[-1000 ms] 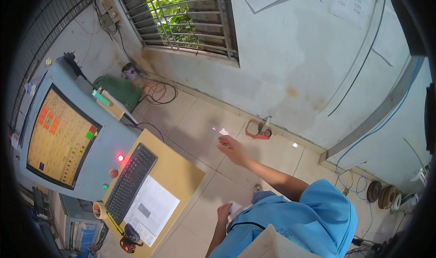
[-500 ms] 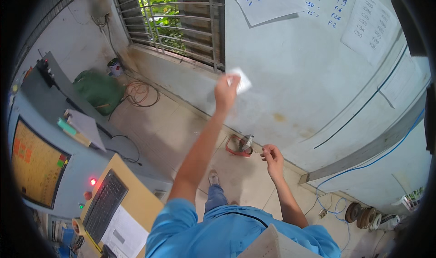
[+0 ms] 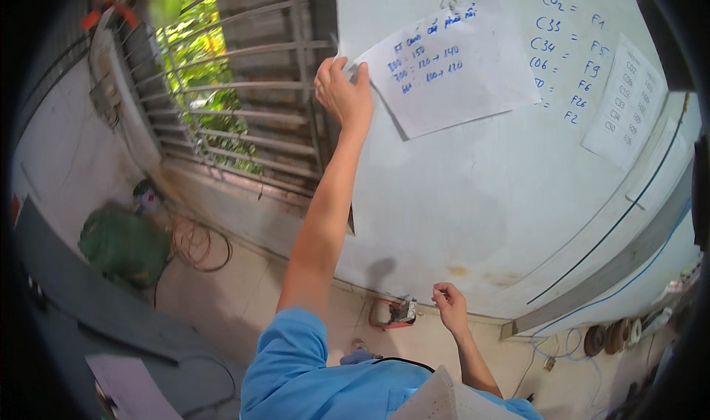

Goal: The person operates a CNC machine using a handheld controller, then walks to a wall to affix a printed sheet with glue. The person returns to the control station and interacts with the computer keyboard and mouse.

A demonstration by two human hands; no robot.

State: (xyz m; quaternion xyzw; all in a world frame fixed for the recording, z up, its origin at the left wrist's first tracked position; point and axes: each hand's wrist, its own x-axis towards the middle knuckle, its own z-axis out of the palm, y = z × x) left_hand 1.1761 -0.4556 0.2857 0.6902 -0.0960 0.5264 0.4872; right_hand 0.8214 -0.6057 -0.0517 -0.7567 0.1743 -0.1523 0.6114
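Note:
My left hand (image 3: 345, 94) is raised to the wall beside the window, at the left edge of a hung white paper sheet (image 3: 451, 87) with blue handwriting. Its thumb and fingers close on a thin white piece, mostly hidden behind them; whether it is paper or cloth I cannot tell. Lower down, my right hand (image 3: 451, 305) is held in front of the wall with thumb and fingertips pinched together. What that pinch holds, if anything, is too small to make out. Near it on the floor sits a red-rimmed box-like object (image 3: 392, 313).
A barred window (image 3: 237, 102) adjoins the wall on the left. Coiled hose (image 3: 201, 244) and a green bag (image 3: 124, 246) lie below it. A grey cabinet (image 3: 96, 309) stands at the near left. Spools (image 3: 595, 340) and blue cable (image 3: 551, 318) lie at right.
My left hand has gone up the wall with the white piece, reaching the hung sheet's edge. The view has tilted upward, so the keyboard and screen are out of sight. My right hand remains pinched.

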